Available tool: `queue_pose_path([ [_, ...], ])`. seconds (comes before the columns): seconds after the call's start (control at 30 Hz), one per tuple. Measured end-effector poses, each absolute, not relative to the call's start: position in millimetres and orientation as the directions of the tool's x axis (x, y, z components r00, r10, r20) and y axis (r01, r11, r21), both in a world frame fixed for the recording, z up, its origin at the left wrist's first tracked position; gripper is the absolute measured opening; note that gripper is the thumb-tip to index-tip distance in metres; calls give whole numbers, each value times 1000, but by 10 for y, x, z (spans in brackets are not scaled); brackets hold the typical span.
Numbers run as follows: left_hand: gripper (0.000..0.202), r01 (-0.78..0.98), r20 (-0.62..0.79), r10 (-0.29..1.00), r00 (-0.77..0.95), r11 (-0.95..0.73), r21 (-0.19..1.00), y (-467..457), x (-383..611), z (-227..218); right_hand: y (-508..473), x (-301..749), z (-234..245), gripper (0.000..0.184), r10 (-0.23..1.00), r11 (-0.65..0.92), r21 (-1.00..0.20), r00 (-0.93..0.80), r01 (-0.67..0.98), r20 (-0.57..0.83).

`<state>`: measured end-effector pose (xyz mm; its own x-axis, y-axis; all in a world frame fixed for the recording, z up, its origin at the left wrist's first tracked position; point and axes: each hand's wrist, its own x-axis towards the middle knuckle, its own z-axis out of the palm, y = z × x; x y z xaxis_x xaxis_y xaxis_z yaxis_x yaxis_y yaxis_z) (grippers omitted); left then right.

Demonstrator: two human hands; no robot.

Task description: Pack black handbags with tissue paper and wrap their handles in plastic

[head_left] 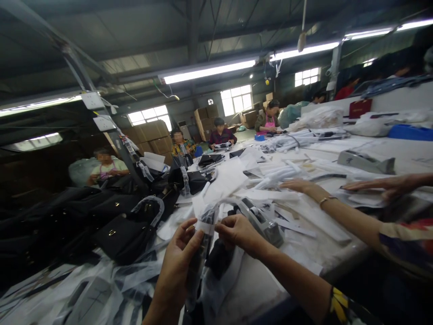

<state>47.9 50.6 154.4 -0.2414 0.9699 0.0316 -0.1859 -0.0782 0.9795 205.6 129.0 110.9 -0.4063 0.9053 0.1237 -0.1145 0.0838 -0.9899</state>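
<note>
A dark bag strap (206, 214), wrapped in white sheet and clear film, stands up in front of me. My left hand (182, 255) is closed around its left side, thumb pressed on the wrapping. My right hand (240, 232) pinches the edge of the white wrapping (205, 227) from the right; its fingertips hide what exactly is between them. The strap's lower end runs down between my forearms, partly covered by translucent film. Just behind my right hand stands a grey tape dispenser (267, 223).
Black handbags (122, 234) are piled at the left. White paper and foam strips (270, 180) cover the table. At the right, a co-worker's hands (301, 186) rest over the strips. More tape dispensers stand at the right (365, 161) and lower left (88, 300). Several people sit farther back.
</note>
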Motion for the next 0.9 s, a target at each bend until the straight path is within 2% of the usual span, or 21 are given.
queue_pose_path([
  [0.13, 62, -158, 50, 972, -230, -88, 984, 522, 458, 1523, 1100, 2149, 1088, 46, 953, 164, -962, -217, -219, 212],
  [0.23, 55, -80, 132, 963, -236, -155, 985, 534, 459, 1486, 909, 2171, 1155, 73, 926, 212, -929, -241, -303, 290],
  [0.3, 50, 8, 194, 953, -233, -197, 980, 529, 483, 1454, 824, 2143, 1226, 84, 905, 244, -914, -261, -325, 335],
  [0.43, 46, 182, 296, 915, -274, -252, 950, 480, 566, 1416, 779, 2009, 1332, 93, 918, 200, -895, -243, -398, 313],
  [0.53, 42, 232, 330, 896, -297, -267, 935, 431, 608, 1426, 768, 1900, 1358, 98, 933, 144, -851, -218, -505, 287],
  [0.63, 42, 183, 331, 907, -260, -290, 939, 394, 594, 1425, 733, 1827, 1384, 97, 941, 85, -789, -211, -609, 265],
  [0.77, 50, -44, 289, 948, -134, -297, 954, 357, 519, 1345, 735, 1801, 1424, 89, 957, 80, -789, -175, -609, 232],
  [0.9, 42, 4, 299, 902, -313, -313, 950, 280, 369, 1212, 862, 1817, 1432, 88, 946, 75, -821, -219, -566, 238],
])
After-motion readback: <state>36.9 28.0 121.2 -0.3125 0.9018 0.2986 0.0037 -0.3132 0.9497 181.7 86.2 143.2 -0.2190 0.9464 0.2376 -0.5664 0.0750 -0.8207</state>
